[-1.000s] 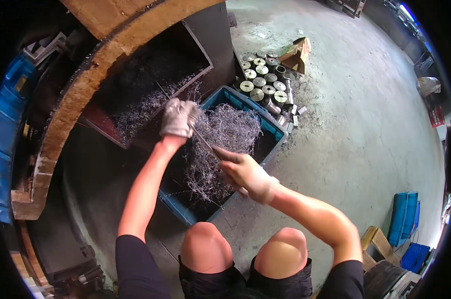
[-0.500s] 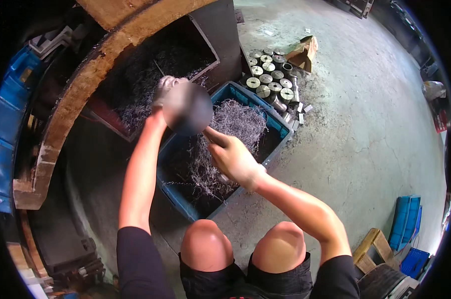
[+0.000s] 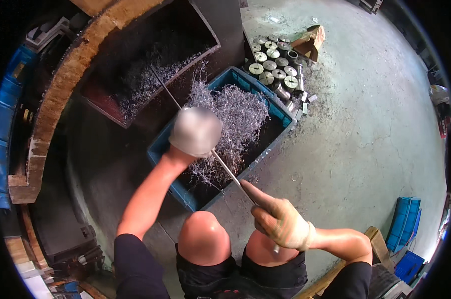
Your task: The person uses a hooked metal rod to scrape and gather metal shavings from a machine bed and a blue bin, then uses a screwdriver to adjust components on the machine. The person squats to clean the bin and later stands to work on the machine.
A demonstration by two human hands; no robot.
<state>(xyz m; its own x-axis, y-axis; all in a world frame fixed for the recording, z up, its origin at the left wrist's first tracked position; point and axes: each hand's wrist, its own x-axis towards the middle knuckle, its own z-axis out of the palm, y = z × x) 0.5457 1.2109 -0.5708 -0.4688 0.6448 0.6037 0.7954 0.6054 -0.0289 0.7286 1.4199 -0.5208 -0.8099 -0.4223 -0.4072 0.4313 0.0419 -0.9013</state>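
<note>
Watching remotely; one worker, two gloved hands, one long tool.

Right hand (image 3: 280,222), in a cream knitted glove with darkened fingertips: fingers curled round a long, thin, straight grey metal rod (image 3: 226,167), forefinger laid along it. It sits above the right knee; a short stub of rod pokes out on the near side of the glove.

Left hand (image 3: 195,132), in a greyish-white glove: over the left part of the crate. Rod goes in at its far side and comes out at its near side. A blur covers the fingers, so I cannot tell how firmly they close.

Rod slants from near right to far left, across the blue rectangular plastic crate (image 3: 185,197), its far end over the open dark metal bin with a reddish inner wall (image 3: 100,105).

Crate: I note a big tangled heap of silvery, curly metal shavings (image 3: 243,114), piled mostly toward the far side. More shavings lie in the bin along its near edge; some bridge the edge toward the crate.

Far right of the crate, on the grey concrete floor (image 3: 355,129): a cluster of short metal cylinders with slotted tops (image 3: 270,65), a crumpled brown paper piece (image 3: 312,42) just beyond. Near right, I see a blue plastic crate on its side (image 3: 403,224).
</note>
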